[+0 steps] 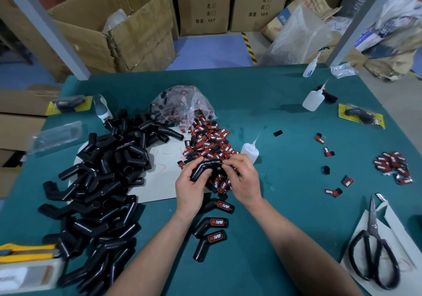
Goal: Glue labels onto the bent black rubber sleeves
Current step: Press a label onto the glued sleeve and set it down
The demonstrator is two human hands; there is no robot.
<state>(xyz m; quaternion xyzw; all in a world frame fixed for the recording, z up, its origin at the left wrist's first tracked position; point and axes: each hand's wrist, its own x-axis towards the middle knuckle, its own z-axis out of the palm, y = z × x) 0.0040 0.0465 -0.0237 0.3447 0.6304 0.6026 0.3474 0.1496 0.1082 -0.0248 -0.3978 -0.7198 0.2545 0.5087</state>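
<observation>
Near the middle of the green worktop [285,117]: left hand [190,185] wrapped around the lower leg of a bent black rubber sleeve [203,169], held just above the heap of red-and-black labels [211,142]. Right hand [243,178] pinching the sleeve's upper end, fingertips closed; any label between them too hidden to tell. Beside it, a small clear glue bottle [250,150]. Toward the near edge, three labelled sleeves [212,224]; toward the left edge, a pile of bare black sleeves [102,181].

Sleeve heap [100,181] left, label pile [209,142] centre, scissors [374,245] right on table [285,117]
</observation>
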